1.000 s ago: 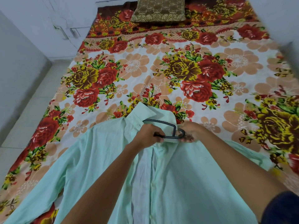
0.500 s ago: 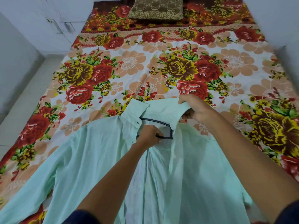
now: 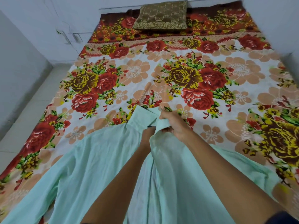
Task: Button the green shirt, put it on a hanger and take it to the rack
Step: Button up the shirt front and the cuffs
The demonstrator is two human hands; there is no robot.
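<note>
The pale green shirt [image 3: 90, 159] lies open on the bed, collar pointing away from me. My right hand [image 3: 174, 125] grips the collar and right front edge and pulls them over toward the left. My left hand [image 3: 146, 135] reaches inside the shirt at the neck, its fingers hidden under the fabric. Only a dark sliver of the hanger [image 3: 151, 126] shows at that hand's knuckles; the rest is covered by the shirt. The placket below my arms is unbuttoned.
The floral bedsheet [image 3: 186, 50] covers the whole bed. A brown patterned pillow [image 3: 161, 15] lies at the far end. A tiled floor strip [image 3: 32, 110] runs along the bed's left side, with walls on the left and behind.
My right hand has pulled the collar leftward and down over the hanger, which was mostly visible before. My left hand is now covered by fabric.
</note>
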